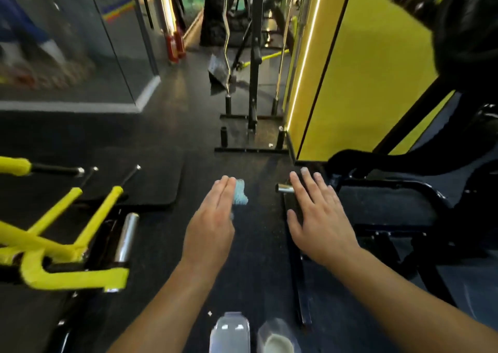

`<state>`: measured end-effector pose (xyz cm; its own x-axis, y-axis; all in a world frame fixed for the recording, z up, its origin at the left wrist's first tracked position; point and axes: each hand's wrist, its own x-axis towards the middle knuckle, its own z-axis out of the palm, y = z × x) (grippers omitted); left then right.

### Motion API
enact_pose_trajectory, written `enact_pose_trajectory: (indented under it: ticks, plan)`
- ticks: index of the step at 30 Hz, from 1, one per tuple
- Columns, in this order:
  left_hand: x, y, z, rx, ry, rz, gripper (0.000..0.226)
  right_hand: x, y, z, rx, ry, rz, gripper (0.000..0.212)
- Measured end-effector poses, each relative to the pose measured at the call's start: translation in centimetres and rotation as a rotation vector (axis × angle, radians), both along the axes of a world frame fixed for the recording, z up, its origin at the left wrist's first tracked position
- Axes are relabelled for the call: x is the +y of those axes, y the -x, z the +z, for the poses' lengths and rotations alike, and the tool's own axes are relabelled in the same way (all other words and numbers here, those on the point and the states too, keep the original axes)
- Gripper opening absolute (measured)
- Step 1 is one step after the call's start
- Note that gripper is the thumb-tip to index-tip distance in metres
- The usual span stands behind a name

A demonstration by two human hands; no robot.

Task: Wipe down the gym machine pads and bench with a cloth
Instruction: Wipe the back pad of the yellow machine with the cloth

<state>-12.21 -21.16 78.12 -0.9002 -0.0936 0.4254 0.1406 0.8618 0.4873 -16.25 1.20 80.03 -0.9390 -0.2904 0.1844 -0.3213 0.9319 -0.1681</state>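
Note:
My left hand [213,218] reaches forward over the dark floor with its fingers straight and together. A light blue cloth [240,193] sticks out from under those fingers on their right side; the thumb is hidden beneath. Beside it, my right hand [315,215] is spread flat, palm down, holding nothing, above a black machine bar with a chrome peg [285,188]. At the right stands a black machine with a padded seat [382,202], and a large black pad [471,29] is blurred at the upper right.
A yellow machine frame [54,245] with a chrome post [126,237] lies at the left beside a black floor mat [140,180]. A barbell rack [253,115] stands ahead by a yellow wall [363,70]. Two translucent containers [229,331] sit at the bottom edge.

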Motion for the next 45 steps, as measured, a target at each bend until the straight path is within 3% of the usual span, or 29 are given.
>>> enact_pose_trajectory:
  ticks: [10,19,26,31,38,45]
  plan:
    - [0.1,-3.9,22.3,0.349,0.193,-0.064,0.063,-0.2,-5.1,23.1,0.306,0.070,-0.008,0.078]
    - [7.8,-7.6,34.3,0.575,0.174,-0.221,0.063,11.2,-11.9,35.1,0.497,0.047,-0.180,0.078]
    - [19.3,-12.9,37.5,0.640,0.171,-0.366,0.063,22.8,-19.4,36.8,0.562,0.052,-0.283,0.078]
    - [29.6,-16.8,37.1,0.592,0.144,-0.439,0.077,33.2,-26.1,35.8,0.573,0.050,-0.362,0.076]
    - [44.8,-22.0,36.7,0.574,0.160,-0.538,0.074,46.7,-34.7,34.3,0.530,-0.021,-0.404,0.076]
    - [56.4,-22.0,36.5,0.517,0.208,-0.651,0.084,56.8,-35.6,34.8,0.555,0.010,-0.450,0.077]
